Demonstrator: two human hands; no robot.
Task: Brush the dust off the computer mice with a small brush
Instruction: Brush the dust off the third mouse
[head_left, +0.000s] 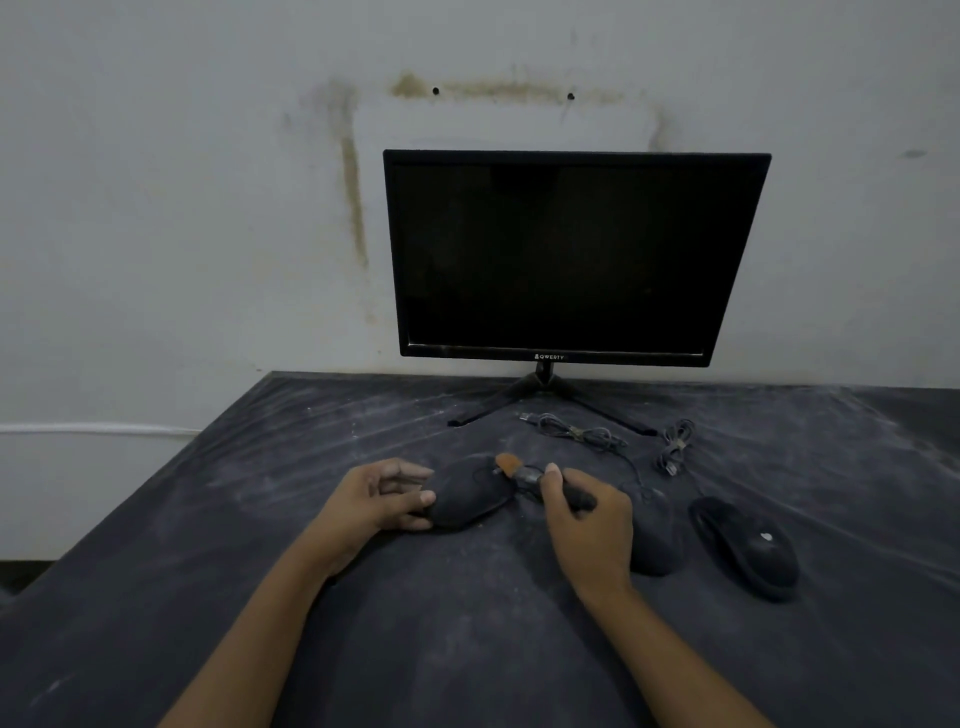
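Note:
Three black computer mice lie on a dusty dark table (467, 623). My left hand (379, 496) grips the left mouse (467, 496) by its left side, thumb and fingers curled around it. My right hand (587, 519) holds a small brush (524, 475) by its dark handle; its brown bristles touch the top of the left mouse. A second mouse (657, 540) sits just right of my right hand, partly hidden by it. The third mouse (748, 545) lies farther right, apart from both hands.
A black monitor (566, 254) stands on a thin-legged stand at the table's back, against a stained wall. Two bundled mouse cables (576, 434) (675, 447) lie in front of the stand. The table's left edge runs diagonally at the left.

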